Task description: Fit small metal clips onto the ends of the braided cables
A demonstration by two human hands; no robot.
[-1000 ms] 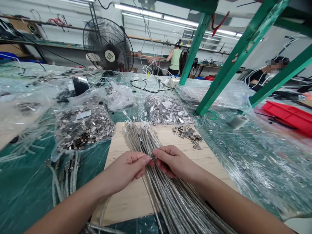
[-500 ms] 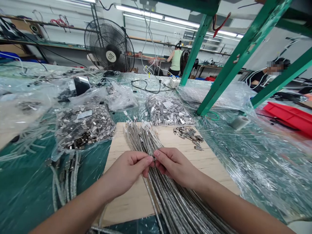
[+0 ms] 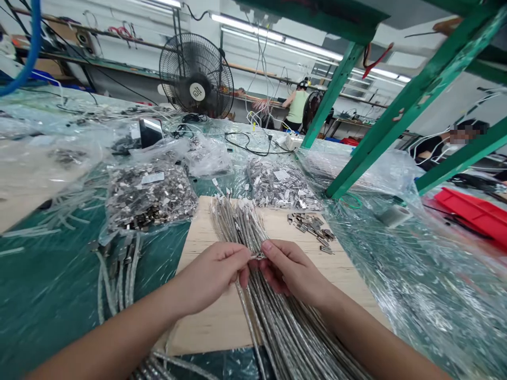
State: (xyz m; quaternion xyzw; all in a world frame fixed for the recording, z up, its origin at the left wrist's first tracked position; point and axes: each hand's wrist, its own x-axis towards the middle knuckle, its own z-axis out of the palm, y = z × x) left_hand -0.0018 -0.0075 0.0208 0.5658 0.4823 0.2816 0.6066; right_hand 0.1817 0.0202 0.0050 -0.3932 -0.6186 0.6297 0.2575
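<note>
Over a thick bundle of braided silvery cables (image 3: 285,316), my left hand (image 3: 219,277) and my right hand (image 3: 299,272) meet fingertip to fingertip. A small silvery cable end (image 3: 257,256) shows in the narrow gap between them, pinched from both sides; its finer detail is too small to make out. Beneath the bundle lies a pale wooden board (image 3: 214,327). Loose metal connector shells (image 3: 311,227) are heaped on the board's far right part. Left of the board rest several cables with metal connectors on their ends (image 3: 121,274).
Clear bags of metal parts stand behind the board, one left (image 3: 156,195) and one right (image 3: 283,182). Green posts (image 3: 380,126) slant across the right side. Farther off are a large fan (image 3: 197,79), a red tray (image 3: 471,216) and two people.
My view has swung slightly left, so the scene sits farther right. My fingertips are a little farther apart, and more of the silvery piece shows between them.
</note>
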